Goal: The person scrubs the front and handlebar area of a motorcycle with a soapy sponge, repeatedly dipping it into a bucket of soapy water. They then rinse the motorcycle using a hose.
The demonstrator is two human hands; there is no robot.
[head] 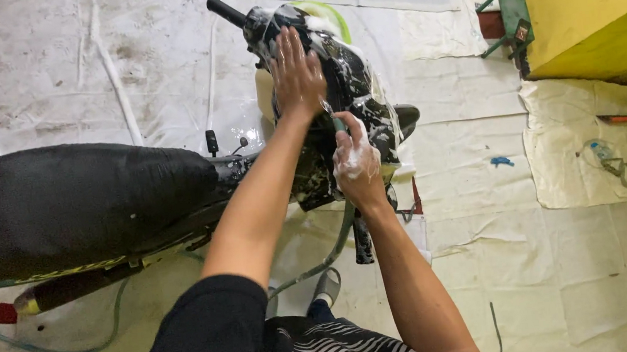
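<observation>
A black motor scooter point(83, 200) stands across the wet floor, its front panel point(354, 86) covered in white soap foam. My left hand point(297, 75) lies flat, fingers spread, on the foamy front panel just below the black handlebar grip point(225, 11). My right hand point(355, 160), coated in foam, is closed around the end of a greenish hose point(336, 247) and presses against the lower front panel. A thin stream of water shows between the two hands. The black seat fills the left side of the view.
A green hose point(75, 344) trails over the floor at the lower left. A small green stool point(508, 20) stands beside a yellow wall point(590, 3) at the upper right. A clear bottle point(600, 151) and an orange tool point(626, 118) lie on sheets at the right.
</observation>
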